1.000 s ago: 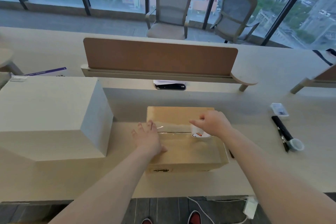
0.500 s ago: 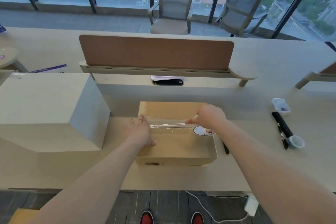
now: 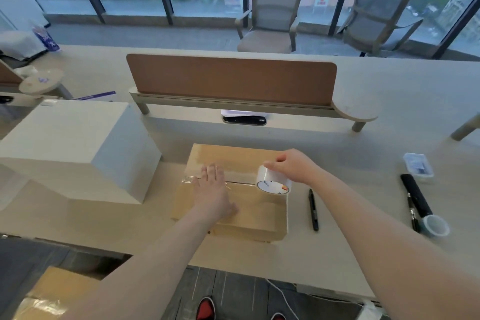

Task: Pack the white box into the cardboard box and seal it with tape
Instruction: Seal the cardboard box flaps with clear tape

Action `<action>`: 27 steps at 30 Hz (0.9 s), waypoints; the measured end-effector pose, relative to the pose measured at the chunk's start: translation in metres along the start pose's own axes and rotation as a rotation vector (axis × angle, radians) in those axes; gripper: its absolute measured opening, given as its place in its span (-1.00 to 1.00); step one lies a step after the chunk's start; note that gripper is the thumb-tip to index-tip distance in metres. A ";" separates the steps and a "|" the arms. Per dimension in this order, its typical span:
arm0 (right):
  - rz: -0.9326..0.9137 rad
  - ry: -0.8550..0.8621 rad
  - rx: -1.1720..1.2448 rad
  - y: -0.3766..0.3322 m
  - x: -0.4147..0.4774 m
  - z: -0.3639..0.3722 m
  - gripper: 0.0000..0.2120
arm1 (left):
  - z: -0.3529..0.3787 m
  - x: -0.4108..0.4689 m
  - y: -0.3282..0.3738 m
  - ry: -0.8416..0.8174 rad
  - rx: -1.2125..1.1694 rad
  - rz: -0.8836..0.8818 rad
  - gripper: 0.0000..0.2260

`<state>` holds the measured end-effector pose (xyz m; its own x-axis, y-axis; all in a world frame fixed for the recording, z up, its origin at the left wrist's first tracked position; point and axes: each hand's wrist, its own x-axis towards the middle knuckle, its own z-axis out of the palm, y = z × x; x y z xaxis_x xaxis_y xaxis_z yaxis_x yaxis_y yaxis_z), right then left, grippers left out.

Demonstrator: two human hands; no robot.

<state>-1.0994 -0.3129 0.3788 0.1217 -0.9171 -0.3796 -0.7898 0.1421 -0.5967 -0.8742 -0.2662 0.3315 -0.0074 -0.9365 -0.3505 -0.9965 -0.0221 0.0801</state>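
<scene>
- Flat brown cardboard box (image 3: pixel 249 213): lying closed on the pale desk (image 3: pixel 337 241), its flaps meeting along a centre seam that is running left to right.
- White box: not showing anywhere. It is judged to be sitting inside the cardboard box, under the closed flaps.
- White-cored roll of clear packing tape (image 3: pixel 272 180): standing on edge at the right end of the seam, touching the box top.
- Clear tape strip (image 3: pixel 241 181): running from the roll leftward along the seam and wrinkling a little near the box's left edge.
- Left hand (image 3: pixel 213 193): lying flat with fingers straight and together, pressing on the strip and the box top and gripping nothing.
- Right hand (image 3: pixel 294 167): curling fingers and thumb over the top of the roll and holding it.
- Step in hand, as judged: laying tape across the seam, with packing looking done and sealing part done.
- Doing it well:
  - keeping the strip taut and centred over the seam;
  - keeping the left palm down as an anchor, so the laid end is not lifting;
  - carrying the roll past the right edge and down the side wall before cutting;
  - smoothing outward afterwards to press out the wrinkles.
- Risk, as judged: a slack strip folding onto itself or drifting off the seam.
- Slim black pen (image 3: pixel 313 209): lying on the desk just beside the box's right side, apart from it.
- Large pale block-shaped box (image 3: pixel 78 148): standing near the cardboard box, to its left.
</scene>
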 end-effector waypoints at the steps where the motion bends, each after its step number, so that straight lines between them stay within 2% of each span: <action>1: -0.015 0.018 -0.041 -0.001 0.000 0.002 -0.51 | 0.000 0.002 0.001 0.010 0.021 0.006 0.08; 5: -0.047 0.104 -0.179 -0.004 0.003 0.009 -0.55 | -0.005 0.016 -0.003 -0.041 0.055 0.031 0.08; 9: -0.031 0.100 -0.333 -0.002 0.003 0.014 -0.59 | -0.002 0.025 -0.007 -0.119 0.048 -0.008 0.08; 12: -0.021 0.098 -0.537 0.003 0.000 0.008 -0.57 | -0.001 0.026 -0.007 -0.138 0.065 -0.011 0.06; 14: 0.042 0.106 -0.495 0.008 -0.002 0.002 -0.52 | -0.004 0.026 -0.005 -0.147 0.074 -0.018 0.07; 19: 0.126 0.038 -0.133 0.023 -0.005 -0.009 -0.38 | -0.006 0.026 -0.001 -0.157 0.086 -0.043 0.10; 22: 0.130 0.020 0.020 0.037 -0.009 -0.022 -0.43 | -0.006 0.025 -0.003 -0.174 0.098 -0.052 0.10; 24: 0.099 0.006 -0.020 0.038 -0.012 -0.022 -0.46 | -0.011 0.025 0.005 -0.180 0.143 -0.041 0.09; 27: 0.074 0.034 -0.061 0.032 -0.013 -0.014 -0.50 | -0.015 0.025 0.033 -0.110 0.203 0.097 0.08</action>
<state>-1.1343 -0.3019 0.3747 0.0424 -0.9171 -0.3964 -0.8312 0.1878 -0.5234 -0.9060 -0.2952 0.3390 -0.1020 -0.8868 -0.4508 -0.9868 0.1475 -0.0669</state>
